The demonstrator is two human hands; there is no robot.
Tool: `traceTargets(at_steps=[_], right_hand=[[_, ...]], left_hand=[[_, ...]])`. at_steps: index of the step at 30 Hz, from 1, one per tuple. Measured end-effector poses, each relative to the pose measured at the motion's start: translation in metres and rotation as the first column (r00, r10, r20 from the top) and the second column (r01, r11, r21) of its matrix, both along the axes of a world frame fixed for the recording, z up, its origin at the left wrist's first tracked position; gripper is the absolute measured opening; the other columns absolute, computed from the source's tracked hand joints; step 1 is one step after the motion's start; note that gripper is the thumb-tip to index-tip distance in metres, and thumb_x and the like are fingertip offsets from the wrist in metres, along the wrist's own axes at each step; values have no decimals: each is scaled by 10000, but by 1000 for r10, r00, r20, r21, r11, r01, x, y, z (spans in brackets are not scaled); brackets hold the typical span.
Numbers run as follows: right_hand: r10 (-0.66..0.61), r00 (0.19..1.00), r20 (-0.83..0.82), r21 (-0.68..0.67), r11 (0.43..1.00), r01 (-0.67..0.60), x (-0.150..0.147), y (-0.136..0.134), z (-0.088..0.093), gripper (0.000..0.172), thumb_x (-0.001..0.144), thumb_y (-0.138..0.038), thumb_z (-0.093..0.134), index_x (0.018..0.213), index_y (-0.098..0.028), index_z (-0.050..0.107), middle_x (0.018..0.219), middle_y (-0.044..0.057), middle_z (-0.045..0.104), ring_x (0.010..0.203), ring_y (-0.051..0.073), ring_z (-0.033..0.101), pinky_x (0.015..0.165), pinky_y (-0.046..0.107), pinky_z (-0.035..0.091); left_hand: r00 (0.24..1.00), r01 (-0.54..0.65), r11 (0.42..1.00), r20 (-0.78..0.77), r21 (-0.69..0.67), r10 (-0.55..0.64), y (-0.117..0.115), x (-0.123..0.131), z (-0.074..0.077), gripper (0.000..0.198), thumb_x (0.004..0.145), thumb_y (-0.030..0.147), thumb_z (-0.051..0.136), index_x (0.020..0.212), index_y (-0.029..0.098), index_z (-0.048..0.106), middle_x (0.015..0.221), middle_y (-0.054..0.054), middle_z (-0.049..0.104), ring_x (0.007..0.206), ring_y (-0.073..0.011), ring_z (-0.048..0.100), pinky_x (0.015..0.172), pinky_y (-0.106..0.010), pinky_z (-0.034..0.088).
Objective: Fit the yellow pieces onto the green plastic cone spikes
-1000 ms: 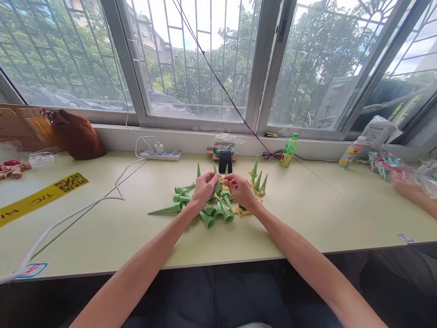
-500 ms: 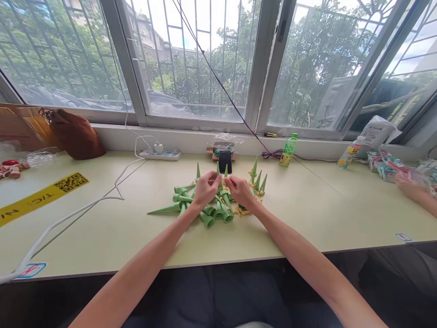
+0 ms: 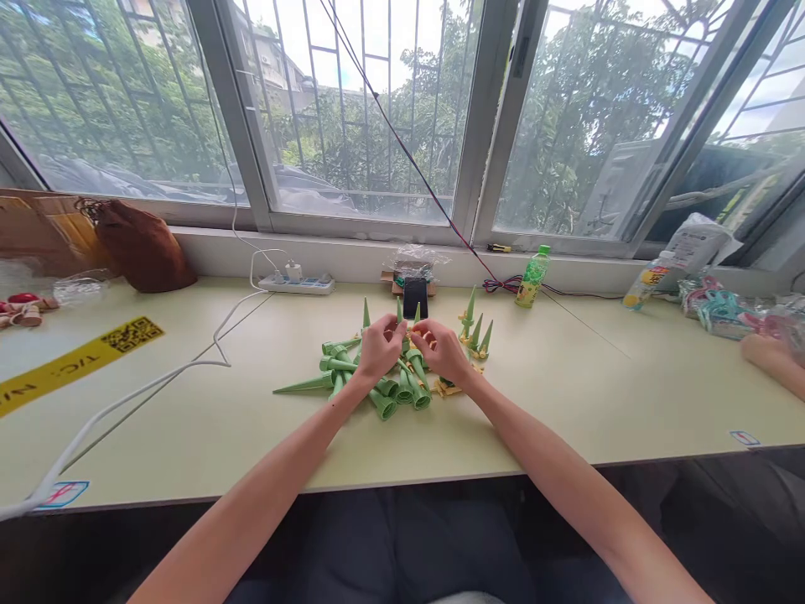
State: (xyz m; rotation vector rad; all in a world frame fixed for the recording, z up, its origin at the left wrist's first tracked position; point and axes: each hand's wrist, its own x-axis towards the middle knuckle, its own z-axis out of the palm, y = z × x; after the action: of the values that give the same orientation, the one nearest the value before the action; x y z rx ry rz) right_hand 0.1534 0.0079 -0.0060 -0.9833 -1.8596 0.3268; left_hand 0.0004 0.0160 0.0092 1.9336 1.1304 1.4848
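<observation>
My left hand (image 3: 381, 346) is closed around a green plastic spike (image 3: 399, 309), whose pointed tip rises above the fingers. Beside it, almost touching, my right hand (image 3: 442, 346) has its thumb and forefinger pinched, with a bit of yellow near the fingertips; what it grips is mostly hidden. Under and around both hands lies a heap of green plastic spikes (image 3: 385, 406) with hollow, round ends. To the right of my right hand, several green spikes with yellow fittings (image 3: 467, 317) stand upright. Small yellow pieces (image 3: 448, 388) lie near my right wrist.
A black phone (image 3: 415, 299) leans beyond the heap. Toward the window stand a green-capped bottle (image 3: 532, 277), a power strip (image 3: 297, 285) and a brown bag (image 3: 139, 247). A white cable (image 3: 157, 379) crosses the left side. Another person's hand (image 3: 768, 352) is at far right.
My two hands stay nearly in place, with the right fingers shifting slightly near the spike. The other person's hand at far right has moved a little to the right.
</observation>
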Motion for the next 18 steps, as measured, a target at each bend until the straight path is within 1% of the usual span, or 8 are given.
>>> traceTargets(at_steps=[4, 10, 12, 15, 18], right_hand=[[1, 1000, -4, 10, 1000, -1, 0, 2, -2, 236, 912, -383, 471, 948, -188, 598, 849, 47, 647, 642, 131, 547, 561, 241, 430], [-20, 1000, 1, -2, 1000, 20, -1, 3, -4, 260, 927, -400, 440, 863, -190, 580, 749, 27, 606, 632, 134, 513, 566, 236, 404], [-30, 999, 13, 1, 1000, 30, -1, 3, -4, 293, 936, -414, 426, 809, -190, 566, 697, 14, 579, 607, 128, 479, 560, 234, 381], [-66, 997, 47, 8, 998, 66, 0, 3, -4, 380, 948, -448, 395, 701, -189, 526, 605, -7, 518, 549, 118, 409, 534, 236, 326], [-69, 996, 60, 2, 998, 69, 0, 3, -4, 453, 960, -478, 354, 651, -187, 511, 571, -9, 515, 519, 113, 406, 535, 243, 306]], left_hand=[[1000, -11, 1000, -14, 10, 11, 0, -1, 0, 292, 860, 447, 509, 779, 179, 595, 698, -40, 639, 567, -145, 545, 532, -253, 388], [999, -18, 1000, -31, 23, 18, -1, 0, -1, 274, 867, 430, 505, 803, 182, 600, 700, -34, 636, 530, -130, 523, 499, -247, 361], [999, -8, 1000, -37, 25, 9, -1, 0, -2, 264, 865, 422, 511, 812, 181, 603, 700, -31, 633, 519, -124, 513, 486, -245, 351], [999, 40, 999, -27, 20, -39, -1, 0, -3, 258, 863, 414, 517, 818, 176, 605, 718, -35, 638, 541, -126, 532, 493, -242, 361], [996, 91, 996, -1, -9, -91, -2, 0, -2, 266, 860, 421, 520, 822, 172, 604, 743, -42, 647, 566, -132, 555, 505, -240, 375]])
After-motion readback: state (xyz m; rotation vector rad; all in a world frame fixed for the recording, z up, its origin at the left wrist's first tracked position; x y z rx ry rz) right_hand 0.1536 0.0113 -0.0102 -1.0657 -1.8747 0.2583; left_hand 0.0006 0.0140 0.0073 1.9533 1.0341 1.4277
